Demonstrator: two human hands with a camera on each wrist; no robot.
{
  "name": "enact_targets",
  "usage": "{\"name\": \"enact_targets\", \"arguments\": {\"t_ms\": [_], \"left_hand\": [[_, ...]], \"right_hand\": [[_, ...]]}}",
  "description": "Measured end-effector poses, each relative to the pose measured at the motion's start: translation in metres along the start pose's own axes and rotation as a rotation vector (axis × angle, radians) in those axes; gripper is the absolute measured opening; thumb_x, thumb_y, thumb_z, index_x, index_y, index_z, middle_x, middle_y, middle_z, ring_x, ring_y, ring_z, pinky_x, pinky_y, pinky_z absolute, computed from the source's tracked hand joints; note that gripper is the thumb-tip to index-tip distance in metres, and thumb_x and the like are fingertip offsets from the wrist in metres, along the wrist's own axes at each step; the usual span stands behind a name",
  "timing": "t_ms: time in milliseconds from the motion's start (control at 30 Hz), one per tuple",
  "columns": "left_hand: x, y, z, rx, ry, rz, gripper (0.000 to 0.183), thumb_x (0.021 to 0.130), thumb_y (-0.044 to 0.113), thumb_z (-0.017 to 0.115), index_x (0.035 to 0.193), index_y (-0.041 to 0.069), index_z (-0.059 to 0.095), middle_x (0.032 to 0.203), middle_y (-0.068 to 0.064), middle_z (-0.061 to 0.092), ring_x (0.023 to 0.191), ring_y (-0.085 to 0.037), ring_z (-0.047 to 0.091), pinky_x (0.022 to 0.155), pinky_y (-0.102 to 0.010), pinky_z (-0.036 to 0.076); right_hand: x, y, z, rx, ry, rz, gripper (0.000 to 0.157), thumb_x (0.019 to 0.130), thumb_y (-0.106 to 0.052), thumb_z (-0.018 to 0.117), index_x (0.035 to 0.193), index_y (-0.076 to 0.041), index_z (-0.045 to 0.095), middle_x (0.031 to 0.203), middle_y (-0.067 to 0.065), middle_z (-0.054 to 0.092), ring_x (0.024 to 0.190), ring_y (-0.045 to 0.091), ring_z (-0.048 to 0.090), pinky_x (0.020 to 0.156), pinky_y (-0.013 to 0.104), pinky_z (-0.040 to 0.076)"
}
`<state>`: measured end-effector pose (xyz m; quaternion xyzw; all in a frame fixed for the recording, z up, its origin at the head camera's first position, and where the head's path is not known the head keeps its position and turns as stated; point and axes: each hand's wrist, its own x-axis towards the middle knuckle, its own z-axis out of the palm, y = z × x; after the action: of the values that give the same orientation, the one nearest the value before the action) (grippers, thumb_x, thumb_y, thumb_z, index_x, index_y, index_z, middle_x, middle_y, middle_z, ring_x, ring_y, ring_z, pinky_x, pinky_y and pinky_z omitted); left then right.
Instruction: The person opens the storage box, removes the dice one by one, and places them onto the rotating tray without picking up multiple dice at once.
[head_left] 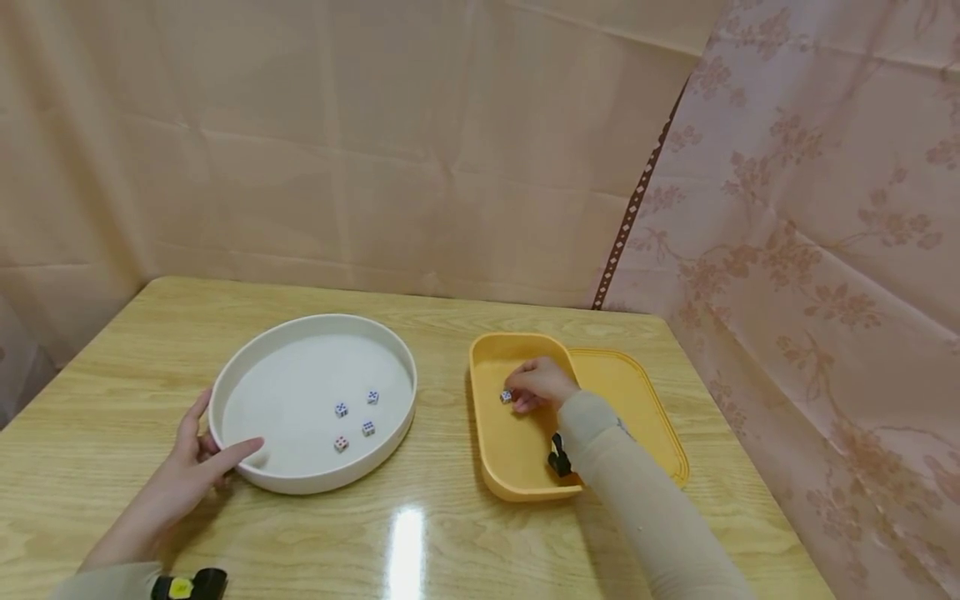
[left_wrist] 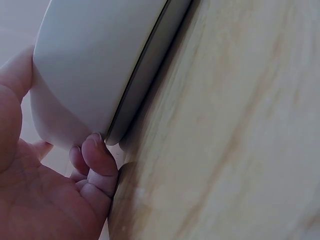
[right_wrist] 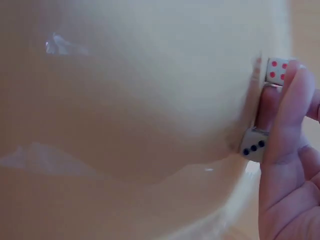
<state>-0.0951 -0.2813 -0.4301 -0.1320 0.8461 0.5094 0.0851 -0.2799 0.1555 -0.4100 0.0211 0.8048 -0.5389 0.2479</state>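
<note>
Here, dice (right_wrist: 254,146) at right grip (head_left: 543,383)

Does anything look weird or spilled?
Nothing stands out. Four dice lie inside the white tray, and two more dice are at the right hand in the yellow box. I see no spills or damage.

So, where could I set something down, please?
The pale wood-grain table is bare between the round white tray and the rectangular yellow tub. The tray's far left is free too, but four small white dice crowd its near right and the left hand grips its left rim. The right hand, with two dice, crowds the tub.
</note>
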Motion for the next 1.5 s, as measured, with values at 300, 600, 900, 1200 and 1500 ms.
{"name": "enact_targets", "arguments": {"t_ms": [300,600,900,1200,1500], "left_hand": [[-0.001,-0.001,0.000,-0.003,0.009,0.007,0.109,0.097,0.043,0.061,0.152,0.020,-0.031,0.095,-0.007,0.043,0.073,-0.012,0.049,0.063,-0.025,0.042],[0.000,-0.001,0.000,0.000,-0.003,-0.006,0.109,0.098,0.044,0.060,0.152,0.020,-0.032,0.095,-0.006,0.044,0.073,-0.012,0.049,0.063,-0.025,0.043],[0.000,0.000,-0.002,0.011,-0.008,0.004,0.108,0.098,0.044,0.058,0.151,0.019,-0.033,0.095,-0.006,0.043,0.073,-0.012,0.048,0.064,-0.025,0.042],[-0.001,0.000,-0.002,0.021,-0.006,0.030,0.107,0.099,0.043,0.058,0.152,0.017,-0.031,0.092,-0.005,0.046,0.071,-0.012,0.049,0.062,-0.026,0.043],[-0.002,-0.001,-0.001,0.015,0.001,0.039,0.107,0.099,0.041,0.059,0.153,0.017,-0.030,0.091,-0.004,0.047,0.069,-0.011,0.050,0.061,-0.026,0.044]], "right_hand": [[-0.006,-0.004,0.001,-0.024,-0.023,-0.041,0.019,0.091,-0.005,0.056,0.100,0.011,0.062,0.066,0.004,0.063,0.048,0.009,0.059,0.051,0.023,0.053],[-0.004,-0.006,0.002,-0.113,-0.018,-0.051,0.023,0.092,-0.013,0.050,0.096,0.006,0.064,0.062,0.000,0.055,0.047,0.008,0.054,0.048,0.020,0.048],[-0.008,-0.012,0.001,-0.065,-0.035,-0.058,0.027,0.095,-0.010,0.052,0.106,0.013,0.062,0.063,0.002,0.056,0.048,0.007,0.054,0.049,0.018,0.047],[-0.016,-0.023,0.001,0.029,-0.003,-0.107,0.011,0.090,-0.007,0.057,0.092,0.004,0.059,0.065,0.002,0.060,0.049,0.008,0.055,0.050,0.021,0.049],[-0.023,-0.039,0.006,0.053,0.008,-0.158,0.019,0.091,-0.006,0.059,0.105,0.006,0.057,0.079,0.008,0.065,0.055,0.010,0.061,0.056,0.022,0.053]]}}
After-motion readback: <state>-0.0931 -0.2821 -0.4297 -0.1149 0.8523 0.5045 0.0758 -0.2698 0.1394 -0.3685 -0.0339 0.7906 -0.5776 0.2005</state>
